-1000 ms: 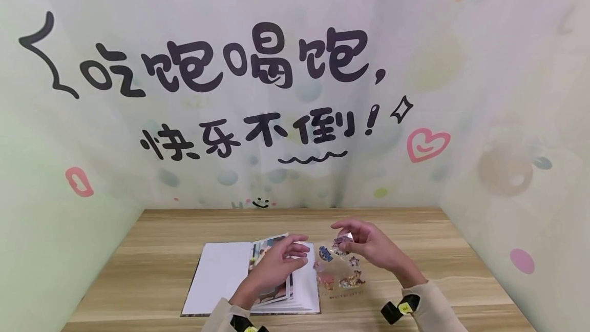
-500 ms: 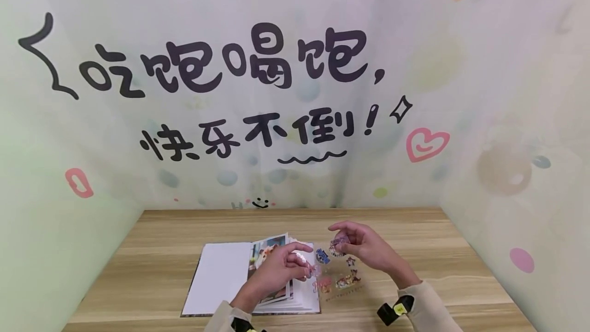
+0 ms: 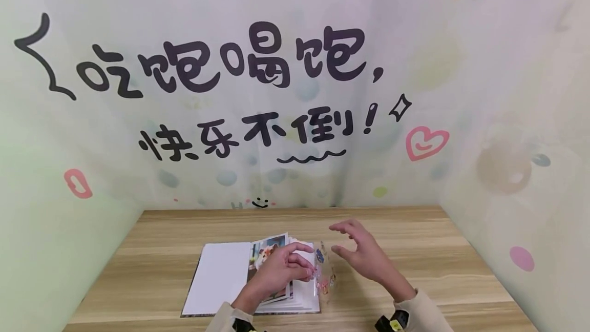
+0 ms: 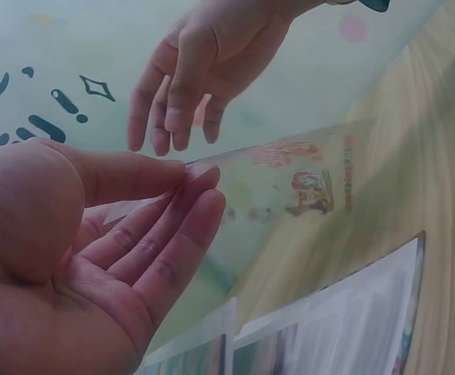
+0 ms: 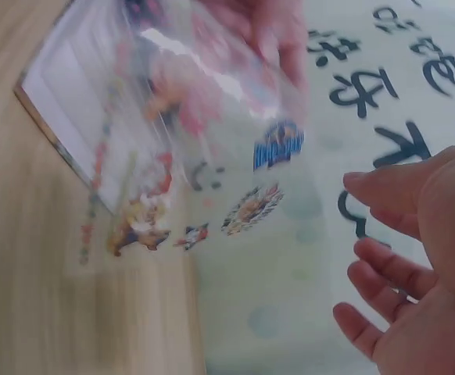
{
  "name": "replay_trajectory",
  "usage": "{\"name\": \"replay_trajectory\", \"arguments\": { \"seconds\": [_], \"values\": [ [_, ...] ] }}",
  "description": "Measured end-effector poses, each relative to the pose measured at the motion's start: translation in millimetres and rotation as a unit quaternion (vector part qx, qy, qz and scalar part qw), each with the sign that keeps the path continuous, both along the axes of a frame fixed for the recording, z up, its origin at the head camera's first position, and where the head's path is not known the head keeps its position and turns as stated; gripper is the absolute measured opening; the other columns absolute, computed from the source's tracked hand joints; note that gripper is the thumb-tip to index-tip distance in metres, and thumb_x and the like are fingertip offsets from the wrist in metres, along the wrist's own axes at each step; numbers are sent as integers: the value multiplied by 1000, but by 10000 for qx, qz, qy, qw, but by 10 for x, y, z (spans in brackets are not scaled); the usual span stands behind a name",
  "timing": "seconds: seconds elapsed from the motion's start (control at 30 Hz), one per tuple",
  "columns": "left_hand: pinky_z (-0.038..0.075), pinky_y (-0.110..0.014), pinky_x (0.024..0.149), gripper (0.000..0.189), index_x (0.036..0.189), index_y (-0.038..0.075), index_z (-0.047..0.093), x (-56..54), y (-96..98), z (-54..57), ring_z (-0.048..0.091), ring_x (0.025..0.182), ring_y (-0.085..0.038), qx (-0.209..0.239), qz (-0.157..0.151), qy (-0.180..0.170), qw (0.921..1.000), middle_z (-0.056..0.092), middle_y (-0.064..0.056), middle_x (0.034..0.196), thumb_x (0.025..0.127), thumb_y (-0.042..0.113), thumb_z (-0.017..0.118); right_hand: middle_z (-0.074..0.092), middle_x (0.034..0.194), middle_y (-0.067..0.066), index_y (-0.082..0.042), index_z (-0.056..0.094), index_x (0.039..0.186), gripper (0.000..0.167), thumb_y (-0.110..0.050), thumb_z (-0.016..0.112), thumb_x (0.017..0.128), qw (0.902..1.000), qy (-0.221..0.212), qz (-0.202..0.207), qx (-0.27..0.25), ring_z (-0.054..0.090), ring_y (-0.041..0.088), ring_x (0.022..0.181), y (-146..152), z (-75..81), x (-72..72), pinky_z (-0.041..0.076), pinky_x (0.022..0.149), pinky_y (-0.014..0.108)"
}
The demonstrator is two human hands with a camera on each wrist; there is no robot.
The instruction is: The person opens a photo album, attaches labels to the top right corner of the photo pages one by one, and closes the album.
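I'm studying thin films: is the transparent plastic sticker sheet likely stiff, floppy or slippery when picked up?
The transparent plastic sheet with colourful cartoon stickers is probably light, given its thin edge. It seems springy rather than limp, jutting out from the left hand pinching it. Its glare hints at slipperiness.

Lt wood-grain tbl (image 3: 428, 260) w/ open white-pg photo bk (image 3: 232, 276) on top

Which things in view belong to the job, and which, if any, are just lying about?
Job:
clear sticker sheet, pinched by the left hand
right hand, holding nothing
open album and photo, probably

Background:
tabletop
lettered backdrop
Both look like setting rather than stray items.
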State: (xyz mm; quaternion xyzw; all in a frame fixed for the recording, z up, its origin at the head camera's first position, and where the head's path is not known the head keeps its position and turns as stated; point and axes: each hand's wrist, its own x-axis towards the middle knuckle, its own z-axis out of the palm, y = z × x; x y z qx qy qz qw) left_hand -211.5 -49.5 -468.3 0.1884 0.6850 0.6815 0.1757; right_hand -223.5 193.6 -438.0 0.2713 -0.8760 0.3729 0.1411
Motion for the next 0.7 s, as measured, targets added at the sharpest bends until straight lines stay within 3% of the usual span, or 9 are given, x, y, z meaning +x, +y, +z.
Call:
{"name": "replay_trajectory", "arguments": {
  "seconds": [0.17,0.33,0.5,0.7],
  "values": [
    [59,-33,78,39,127,1,57,-5,25,-7,72,84,-21,19,205,36,9998,73,-17,97,90,2,69,69,107,4,-7,67,115,34,0,76,83,9976,310,620,-87,64,17,95,-100,-49,135,52,78,31],
    [59,-34,78,40,128,1,56,-2,51,-12,73,88,-28,91,386,18,9992,74,-17,99,91,3,69,71,105,4,-5,66,115,32,-2,76,85,9954,55,949,-127,67,19,92,-192,-99,234,55,79,36],
    [59,-33,78,36,127,2,57,4,83,-14,71,94,-34,81,580,-9,9983,74,-16,100,92,5,67,72,103,1,-5,66,117,33,-7,76,86,9955,-283,897,-130,66,20,91,-248,-145,273,56,78,38],
    [59,-34,79,35,124,-4,57,3,126,-48,73,88,-24,480,704,-144,9963,73,-21,99,91,0,68,73,99,-2,-9,68,113,31,-7,78,84,9979,-409,450,-225,67,17,90,-291,-194,279,57,79,40]
  ]
}}
